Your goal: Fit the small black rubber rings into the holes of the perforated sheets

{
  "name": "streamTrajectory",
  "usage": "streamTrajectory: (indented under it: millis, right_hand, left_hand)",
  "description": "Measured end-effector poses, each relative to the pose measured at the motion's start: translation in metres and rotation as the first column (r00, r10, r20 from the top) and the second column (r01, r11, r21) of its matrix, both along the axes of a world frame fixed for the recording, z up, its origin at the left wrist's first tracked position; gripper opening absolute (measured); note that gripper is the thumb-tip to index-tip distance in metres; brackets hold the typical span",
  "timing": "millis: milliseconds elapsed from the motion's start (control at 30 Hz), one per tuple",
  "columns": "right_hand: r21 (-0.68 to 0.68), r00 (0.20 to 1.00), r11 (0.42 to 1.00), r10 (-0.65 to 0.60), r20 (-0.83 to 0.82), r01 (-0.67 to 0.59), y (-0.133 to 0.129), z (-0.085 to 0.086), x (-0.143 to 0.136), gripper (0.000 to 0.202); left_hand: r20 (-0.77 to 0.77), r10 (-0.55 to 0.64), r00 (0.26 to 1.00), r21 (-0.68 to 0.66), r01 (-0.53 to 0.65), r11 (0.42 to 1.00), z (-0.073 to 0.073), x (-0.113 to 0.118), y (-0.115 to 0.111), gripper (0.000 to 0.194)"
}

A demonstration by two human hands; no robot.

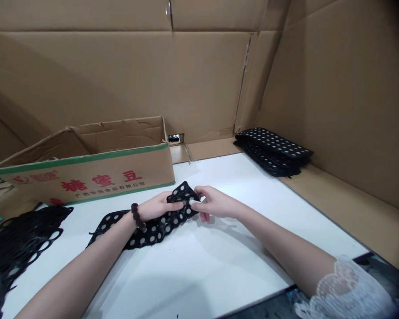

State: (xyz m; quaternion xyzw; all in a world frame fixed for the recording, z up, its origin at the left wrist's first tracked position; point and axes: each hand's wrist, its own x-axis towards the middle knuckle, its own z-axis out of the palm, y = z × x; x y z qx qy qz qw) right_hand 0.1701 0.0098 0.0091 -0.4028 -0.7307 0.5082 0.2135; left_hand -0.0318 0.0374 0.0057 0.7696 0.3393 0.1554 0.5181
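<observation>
A black sheet full of round holes (153, 235) lies across the white table, its right end lifted and bent up. My left hand (155, 206), a dark beaded band at its wrist, grips the sheet near that raised end with the thumb on top. At the end's right edge, my right hand (217, 202) is closed, thumb and forefinger pinching the sheet. Something small and white (194, 202) shows at its thumb tip; I cannot tell what it is. The sheet's left part passes behind my left forearm.
A loose heap of black holed pieces (20, 239) lies at the left. Behind it stands an open cardboard box (96, 179) with green edges and red characters. A stack of black holed sheets (272, 146) sits at the back right. Cardboard walls (119, 71) enclose the white table (252, 266).
</observation>
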Motion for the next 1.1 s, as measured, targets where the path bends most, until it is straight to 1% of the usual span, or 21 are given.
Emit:
streamTrajectory:
  millis: [133, 233, 300, 433, 500, 633, 700, 800, 867, 933, 1000, 1100]
  right_hand:
    - [-0.096, 0.997, 0.993, 0.067, -0.031, -0.07, -0.001, 0.001, 0.004, 0.013]
    - [-0.135, 0.993, 0.984, 0.111, -0.033, -0.115, -0.001, 0.003, 0.007, 0.016]
    - [-0.145, 0.989, 0.979, 0.143, -0.025, -0.145, 0.0, 0.004, 0.009, 0.017]
    - [-0.171, 0.985, 0.97, 0.175, 0.001, -0.172, -0.001, 0.008, 0.009, 0.021]
    - [-0.177, 0.984, 0.969, 0.176, 0.013, -0.171, -0.002, 0.01, 0.009, 0.023]
    - [-0.136, 0.98, 0.974, 0.19, 0.055, -0.181, -0.003, 0.01, 0.007, 0.019]
    - [-0.091, 0.982, 0.984, 0.163, 0.091, -0.155, -0.002, 0.009, 0.006, 0.025]
    - [-0.055, 0.989, 0.994, 0.103, 0.105, -0.098, 0.0, 0.009, 0.008, 0.027]
    - [-0.065, 0.99, 0.993, 0.102, 0.1, -0.096, 0.002, 0.011, 0.01, 0.026]
    - [-0.089, 0.984, 0.988, 0.137, 0.115, -0.127, 0.004, 0.012, 0.014, 0.027]
    - [-0.134, 0.972, 0.973, 0.203, 0.12, -0.186, 0.005, 0.014, 0.017, 0.026]
    - [-0.235, 0.945, 0.922, 0.325, 0.043, -0.306, 0.006, 0.015, 0.021, 0.016]
  left_hand:
    - [0.001, -0.055, 0.998, -0.002, 0.055, 0.998, 0.001, 0.001, 0.001, 0.036]
    - [0.01, -0.065, 0.998, 0.005, 0.065, 0.998, 0.0, 0.001, 0.002, 0.033]
    - [0.018, -0.067, 0.998, -0.041, 0.068, 0.997, -0.002, 0.001, 0.001, 0.031]
    - [0.045, -0.06, 0.997, -0.193, 0.067, 0.979, -0.004, 0.001, -0.001, 0.029]
    - [0.057, -0.043, 0.997, -0.218, 0.054, 0.975, -0.004, 0.002, -0.002, 0.028]
    - [0.055, -0.049, 0.997, -0.17, 0.058, 0.984, 0.0, 0.002, -0.002, 0.026]
    - [0.042, -0.047, 0.998, -0.124, 0.052, 0.991, 0.001, 0.002, -0.002, 0.027]
    - [0.015, 0.006, 1.0, -0.067, -0.005, 0.998, 0.002, 0.004, -0.003, 0.031]
    - [0.004, 0.055, 0.998, -0.035, -0.055, 0.998, 0.002, 0.005, -0.005, 0.032]
    - [-0.003, 0.082, 0.997, -0.011, -0.082, 0.997, 0.001, 0.007, -0.007, 0.031]
    - [-0.01, 0.081, 0.997, -0.003, -0.081, 0.997, 0.0, 0.007, -0.007, 0.031]
    - [-0.016, 0.063, 0.998, -0.023, -0.063, 0.998, -0.001, 0.006, -0.007, 0.03]
